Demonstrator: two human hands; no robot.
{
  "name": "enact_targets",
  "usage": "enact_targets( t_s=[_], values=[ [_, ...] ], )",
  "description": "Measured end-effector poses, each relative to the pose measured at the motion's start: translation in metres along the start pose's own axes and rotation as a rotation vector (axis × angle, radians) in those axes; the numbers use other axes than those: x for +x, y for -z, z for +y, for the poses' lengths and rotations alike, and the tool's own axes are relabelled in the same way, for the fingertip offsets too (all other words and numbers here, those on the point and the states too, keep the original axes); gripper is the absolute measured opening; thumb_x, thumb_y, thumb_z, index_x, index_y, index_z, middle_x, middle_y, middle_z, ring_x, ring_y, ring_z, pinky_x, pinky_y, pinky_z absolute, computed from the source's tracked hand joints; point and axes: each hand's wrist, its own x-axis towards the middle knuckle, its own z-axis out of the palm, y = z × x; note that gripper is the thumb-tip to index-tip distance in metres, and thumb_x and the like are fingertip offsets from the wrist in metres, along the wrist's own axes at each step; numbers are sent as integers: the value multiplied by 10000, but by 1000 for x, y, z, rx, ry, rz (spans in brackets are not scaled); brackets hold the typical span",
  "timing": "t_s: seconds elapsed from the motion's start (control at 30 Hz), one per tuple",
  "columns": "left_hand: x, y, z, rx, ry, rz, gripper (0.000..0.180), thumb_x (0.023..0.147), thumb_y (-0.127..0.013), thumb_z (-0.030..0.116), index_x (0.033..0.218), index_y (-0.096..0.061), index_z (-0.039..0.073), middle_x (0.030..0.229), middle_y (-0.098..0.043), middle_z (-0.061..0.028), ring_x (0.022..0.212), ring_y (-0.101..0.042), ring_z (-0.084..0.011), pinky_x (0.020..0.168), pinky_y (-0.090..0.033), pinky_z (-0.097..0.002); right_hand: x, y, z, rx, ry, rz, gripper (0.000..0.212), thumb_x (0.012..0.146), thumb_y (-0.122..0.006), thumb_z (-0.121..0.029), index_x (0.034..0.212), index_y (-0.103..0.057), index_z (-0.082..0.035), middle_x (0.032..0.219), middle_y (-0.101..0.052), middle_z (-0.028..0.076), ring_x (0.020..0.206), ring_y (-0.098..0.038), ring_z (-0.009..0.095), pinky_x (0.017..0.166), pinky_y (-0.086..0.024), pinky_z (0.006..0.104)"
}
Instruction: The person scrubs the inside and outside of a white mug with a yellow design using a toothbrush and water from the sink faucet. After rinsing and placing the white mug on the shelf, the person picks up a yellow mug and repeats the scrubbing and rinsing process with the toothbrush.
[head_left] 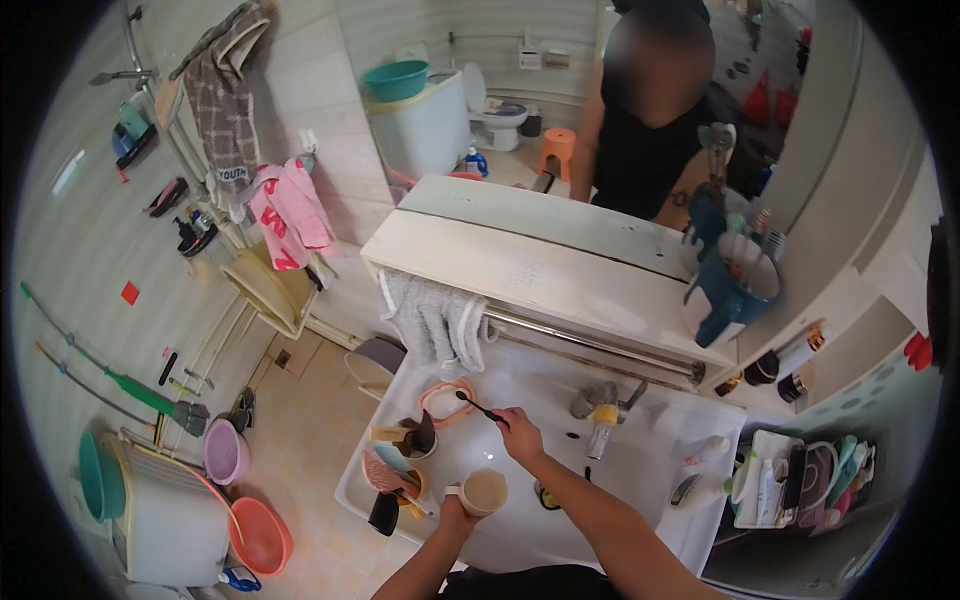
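My right hand (520, 436) is closed around the handle of a dark toothbrush (484, 409), its head pointing to the left above the white sink (560, 365). Lower down, my left hand (457, 514) grips a pale cup (486, 490) by its side, near the front of the basin. The cup's mouth faces up; what is inside is hard to make out. To the left, holders with combs and brushes (386, 473) stand on the sink's edge. A peach-coloured band (446, 402) lies on the rim behind them.
A metal faucet (603, 425) rises at the back of the sink, with bottles (700, 490) at the right. Above are a grey towel (436, 318) on a rail and a shelf with a blue-handled cup (735, 285). A packed basket (775, 490) sits far right.
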Motion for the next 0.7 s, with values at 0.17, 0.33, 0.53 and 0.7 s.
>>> enact_targets(
  t_s=[0.17, 0.33, 0.53, 0.7],
  values=[
    [6, 5, 7, 14, -7, 28, 381, 933, -324, 404, 1169, -473, 145, 1186, -539, -66, 1070, -546, -298, 857, -465, -533, 6, -12, 6, -52, 148, -135, 237, 847, -555, -156, 1074, -615, -189, 1044, -560, 79, 845, -590, 284, 717, -487, 372],
    [4, 1, 11, 28, -26, 17, 366, 933, -330, 397, 1146, -492, 148, 1174, -546, -60, 1059, -552, -291, 853, -468, -524, 14, -12, 3, 12, 76, -26, 237, 845, -560, -155, 1072, -619, -184, 1036, -559, 78, 845, -589, 284, 721, -486, 367],
    [1, -3, 12, 2, -23, -14, 355, 932, -327, 392, 1131, -505, 157, 1166, -549, -54, 1073, -539, -274, 864, -455, -513, 8, -18, 14, 16, 134, -151, 231, 844, -559, -151, 1067, -617, -165, 1036, -558, 97, 851, -586, 298, 730, -484, 374],
    [-2, -7, 15, 13, -48, -17, 340, 930, -329, 383, 1105, -516, 159, 1138, -560, -45, 1042, -551, -260, 849, -462, -497, 8, -14, 3, 41, -14, 7, 226, 849, -548, -136, 1064, -614, -157, 1016, -560, 118, 868, -578, 307, 742, -480, 379]
  ],
)
